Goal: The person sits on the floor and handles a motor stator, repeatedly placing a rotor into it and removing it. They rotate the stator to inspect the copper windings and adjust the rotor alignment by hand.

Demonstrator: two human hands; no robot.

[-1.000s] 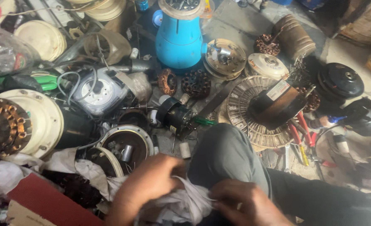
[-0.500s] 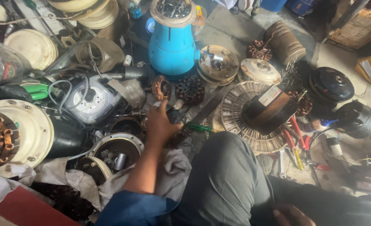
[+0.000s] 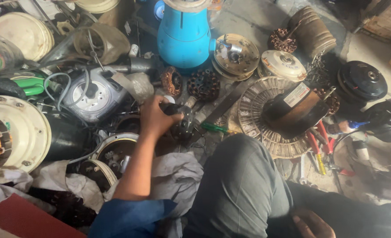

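My left hand [image 3: 153, 118] is extended forward, fingers [image 3: 163, 109] clamped around a small dark motor part [image 3: 180, 120] that sits on the floor directly under and just right of my grip. Its long axis appears to run away from me, slightly rightward, though clutter hides its far end. My right hand [image 3: 310, 224] rests low beside my grey-trousered knee [image 3: 239, 176], well apart from the part; whether its fingers are curled or spread I cannot tell. The left hand is plainly the nearer. Just right of the fingers lies a green-handled screwdriver [image 3: 213, 128]. Ahead of them stand two copper-wound stators [image 3: 203, 85] and, beyond, a blue motor housing [image 3: 184, 37]. To the left sits a grey round casing [image 3: 89, 94]. A white cloth [image 3: 178, 172] lies beneath my forearm.
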